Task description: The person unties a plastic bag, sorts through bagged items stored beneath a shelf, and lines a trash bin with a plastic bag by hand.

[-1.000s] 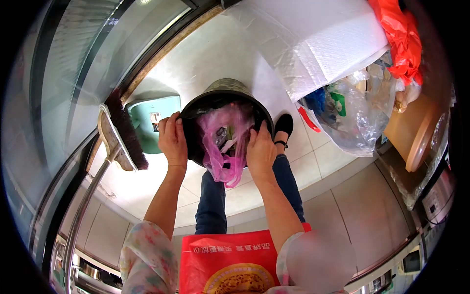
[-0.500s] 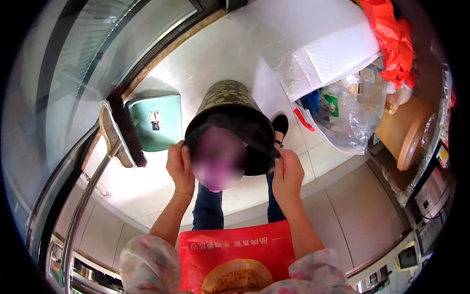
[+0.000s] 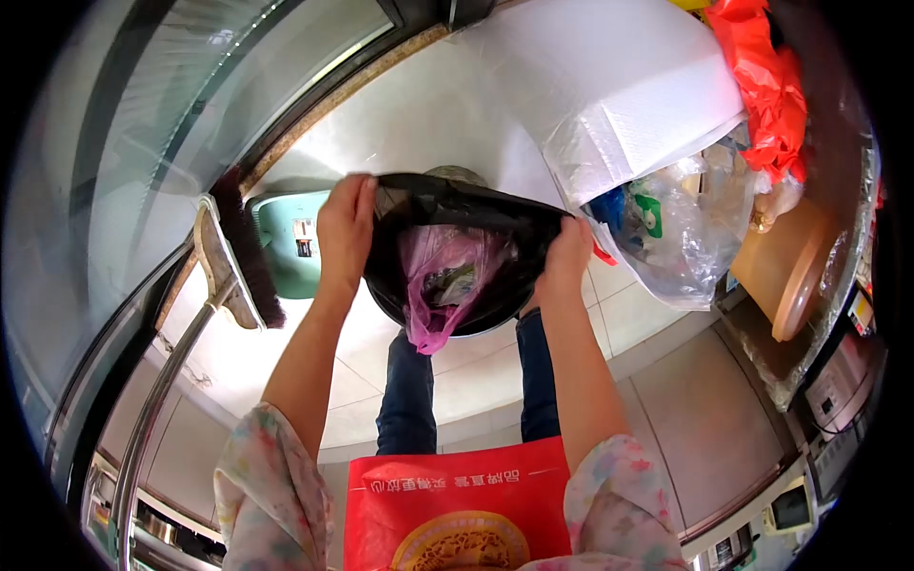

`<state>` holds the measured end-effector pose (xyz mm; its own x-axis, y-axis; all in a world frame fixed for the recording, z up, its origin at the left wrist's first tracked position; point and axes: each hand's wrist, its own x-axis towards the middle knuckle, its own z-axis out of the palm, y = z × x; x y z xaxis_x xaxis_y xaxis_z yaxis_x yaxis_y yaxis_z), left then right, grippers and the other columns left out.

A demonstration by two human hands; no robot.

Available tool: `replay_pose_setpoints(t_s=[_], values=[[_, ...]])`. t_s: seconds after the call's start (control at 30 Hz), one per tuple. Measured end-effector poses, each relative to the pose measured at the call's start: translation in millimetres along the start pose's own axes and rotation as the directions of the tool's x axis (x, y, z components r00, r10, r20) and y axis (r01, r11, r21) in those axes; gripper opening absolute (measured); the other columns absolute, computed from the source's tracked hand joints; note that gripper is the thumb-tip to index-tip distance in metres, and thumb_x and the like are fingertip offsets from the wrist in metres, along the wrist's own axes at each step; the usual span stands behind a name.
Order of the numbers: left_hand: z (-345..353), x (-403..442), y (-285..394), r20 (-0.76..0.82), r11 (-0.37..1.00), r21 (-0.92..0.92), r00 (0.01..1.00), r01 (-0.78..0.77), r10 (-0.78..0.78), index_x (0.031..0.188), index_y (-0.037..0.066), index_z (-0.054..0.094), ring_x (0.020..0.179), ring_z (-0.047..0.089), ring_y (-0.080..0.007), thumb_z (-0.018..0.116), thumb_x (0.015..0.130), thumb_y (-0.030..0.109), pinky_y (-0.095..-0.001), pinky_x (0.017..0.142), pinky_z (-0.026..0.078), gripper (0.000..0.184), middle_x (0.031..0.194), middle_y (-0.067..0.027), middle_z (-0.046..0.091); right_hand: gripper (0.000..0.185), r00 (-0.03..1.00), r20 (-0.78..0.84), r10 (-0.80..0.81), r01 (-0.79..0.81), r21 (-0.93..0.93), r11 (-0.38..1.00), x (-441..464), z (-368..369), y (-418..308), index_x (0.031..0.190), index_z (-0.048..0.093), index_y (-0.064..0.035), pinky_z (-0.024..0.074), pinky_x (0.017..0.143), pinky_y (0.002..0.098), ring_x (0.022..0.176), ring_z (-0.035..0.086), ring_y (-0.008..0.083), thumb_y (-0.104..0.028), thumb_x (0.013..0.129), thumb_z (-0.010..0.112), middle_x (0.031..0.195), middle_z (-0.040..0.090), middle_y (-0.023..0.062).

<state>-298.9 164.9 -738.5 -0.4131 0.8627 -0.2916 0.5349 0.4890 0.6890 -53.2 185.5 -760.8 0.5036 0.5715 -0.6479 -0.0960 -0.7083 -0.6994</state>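
A black bin liner (image 3: 447,195) is stretched wide over a round bin (image 3: 457,174), most of which it hides. My left hand (image 3: 345,228) pinches the liner's edge at the left, and my right hand (image 3: 568,252) grips its edge at the right. Inside the liner lies a pink plastic bag (image 3: 433,319) with crumpled, clear-looking rubbish in it; part of the pink bag hangs over the near rim. The bin stands on the floor in front of my legs.
A green dustpan (image 3: 286,266) and a broom (image 3: 227,276) are at the left by the glass door. On the right are a white padded sheet (image 3: 647,86), a clear bag of plastic waste (image 3: 695,228), a red bag (image 3: 762,86) and a brown stool (image 3: 795,276).
Both hands have moved up and apart, drawing the black liner's edge off the rim and spreading it wide. The pink bag shows clearly inside again.
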Motion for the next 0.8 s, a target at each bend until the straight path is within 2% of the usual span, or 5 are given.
replay_pose_setpoints(t_s=[0.17, 0.23, 0.3, 0.5, 0.8], values=[[24, 37, -56, 0.351, 0.96, -0.107, 0.913, 0.259, -0.207, 0.085, -0.001, 0.059, 0.062, 0.046, -0.0124, 0.053, 0.09, 0.024, -0.0273, 0.059, 0.04, 0.026, 0.065, -0.0069, 0.054, 0.034, 0.978, 0.161, -0.13, 0.206, -0.818, 0.537, 45, -3, 25, 0.101, 0.058, -0.0021, 0.042, 0.077, 0.0492, 0.091, 0.053, 0.0457, -0.03, 0.085, 0.047, 0.096, 0.058, 0.0267], [34, 32, -96, 0.487, 0.925, -0.045, 0.817, 0.378, -0.31, 0.084, -0.001, 0.06, 0.064, 0.044, -0.0081, 0.054, 0.09, 0.027, -0.0247, 0.059, 0.04, 0.028, 0.067, -0.0015, 0.054, 0.025, 0.925, 0.379, -0.022, 0.346, -0.816, 0.463, 86, -21, 67, 0.092, 0.061, 0.0034, 0.0469, 0.068, 0.0372, 0.071, 0.061, 0.0267, -0.018, 0.081, 0.054, 0.076, 0.064, 0.0159], [42, 15, -131, 0.525, 0.882, 0.109, 0.727, 0.458, -0.443, 0.083, 0.001, 0.062, 0.064, 0.046, -0.0075, 0.056, 0.089, 0.029, -0.0241, 0.059, 0.04, 0.03, 0.069, 0.0007, 0.056, 0.026, 0.765, 0.379, 0.52, -0.296, -0.511, 0.807, 81, -21, 71, 0.096, 0.061, 0.0002, 0.0486, 0.068, 0.0318, 0.072, 0.061, 0.0209, -0.021, 0.083, 0.055, 0.081, 0.064, 0.0098], [23, -73, -128, -0.044, 0.588, -0.493, 0.657, 0.641, -0.753, 0.083, 0.004, 0.058, 0.051, 0.04, -0.0065, 0.057, 0.085, 0.032, -0.0196, 0.045, 0.032, 0.029, 0.059, 0.0017, 0.044, 0.03, 0.853, 0.29, 0.435, -0.513, 0.31, 0.8, 39, -59, 85, 0.103, 0.056, -0.0004, 0.0483, 0.063, 0.0289, 0.073, 0.058, 0.018, -0.022, 0.083, 0.06, 0.082, 0.059, 0.0051], [10, -147, -23, 0.162, 0.339, -0.312, 0.401, 0.888, -0.902, 0.07, 0.005, 0.057, 0.045, 0.038, -0.0069, 0.071, 0.073, 0.029, -0.021, 0.04, 0.028, 0.028, 0.057, 0.0025, 0.045, 0.04, 0.985, 0.118, 0.128, 0.021, -0.809, 0.587, -76, -69, 59, 0.069, 0.057, -0.0002, 0.0441, 0.06, 0.0357, 0.065, 0.059, 0.0266, -0.039, 0.074, 0.068, 0.066, 0.06, 0.0123]])
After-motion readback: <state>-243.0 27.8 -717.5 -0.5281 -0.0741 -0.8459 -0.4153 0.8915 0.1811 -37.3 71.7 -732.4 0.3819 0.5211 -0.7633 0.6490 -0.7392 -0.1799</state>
